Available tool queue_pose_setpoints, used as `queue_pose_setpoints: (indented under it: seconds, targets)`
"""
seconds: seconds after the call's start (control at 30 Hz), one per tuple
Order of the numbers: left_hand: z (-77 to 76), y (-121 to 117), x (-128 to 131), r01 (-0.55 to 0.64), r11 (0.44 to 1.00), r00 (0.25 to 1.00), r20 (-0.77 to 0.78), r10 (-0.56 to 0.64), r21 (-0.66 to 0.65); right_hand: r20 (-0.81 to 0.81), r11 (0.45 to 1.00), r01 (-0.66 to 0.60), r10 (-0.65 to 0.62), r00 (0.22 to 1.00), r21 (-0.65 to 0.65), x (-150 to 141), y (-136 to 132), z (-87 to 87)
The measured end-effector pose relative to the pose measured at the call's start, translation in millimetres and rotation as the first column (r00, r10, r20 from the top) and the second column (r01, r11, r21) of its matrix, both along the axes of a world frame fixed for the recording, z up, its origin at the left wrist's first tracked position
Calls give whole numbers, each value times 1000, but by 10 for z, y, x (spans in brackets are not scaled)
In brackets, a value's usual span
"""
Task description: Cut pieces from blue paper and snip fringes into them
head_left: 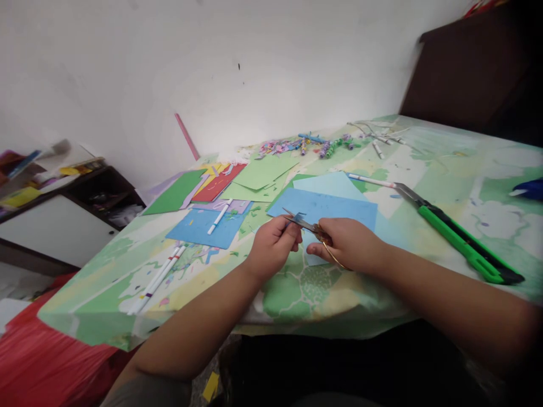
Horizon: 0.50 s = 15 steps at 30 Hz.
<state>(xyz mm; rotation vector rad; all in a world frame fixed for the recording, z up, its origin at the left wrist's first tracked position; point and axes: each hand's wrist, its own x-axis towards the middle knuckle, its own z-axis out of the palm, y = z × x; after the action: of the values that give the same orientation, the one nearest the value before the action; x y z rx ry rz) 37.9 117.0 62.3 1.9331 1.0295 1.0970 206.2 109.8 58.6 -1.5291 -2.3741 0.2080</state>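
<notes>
My right hand (345, 243) is closed round the handles of a pair of scissors (306, 225), whose blades point left and stand slightly apart. Between the blades and my left hand (274, 244) shows a small blue paper piece (299, 216). The fingers of my left hand are pinched together on this piece, right at the scissor tips; most of it is hidden by the fingers. Beneath both hands lie a blue sheet (335, 206) and a light blue sheet (331, 183) on the patterned tablecloth (292, 297).
A green utility knife (462, 237) with its blade out lies at the right. Left are coloured sheets (176, 192), paper scraps and white markers (163, 277). Small rolled paper pieces (328, 148) and white sticks (377, 135) lie along the back, near the wall.
</notes>
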Motion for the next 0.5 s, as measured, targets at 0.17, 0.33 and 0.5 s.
queue_pose_setpoints:
  seconds: [0.17, 0.33, 0.5]
  targets:
    - [28, -21, 1, -6, 1000, 1000, 14, 6, 3, -19, 1000, -1, 1, 1000, 14, 3, -2, -2]
    - [22, -17, -22, -41, 998, 999, 11, 40, 37, -40, 1000, -13, 14, 999, 9, 0, -1, 1]
    - [-5, -23, -37, -75, 994, 997, -1, 75, 84, -68, 999, -46, 45, 997, -12, -10, -8, -6]
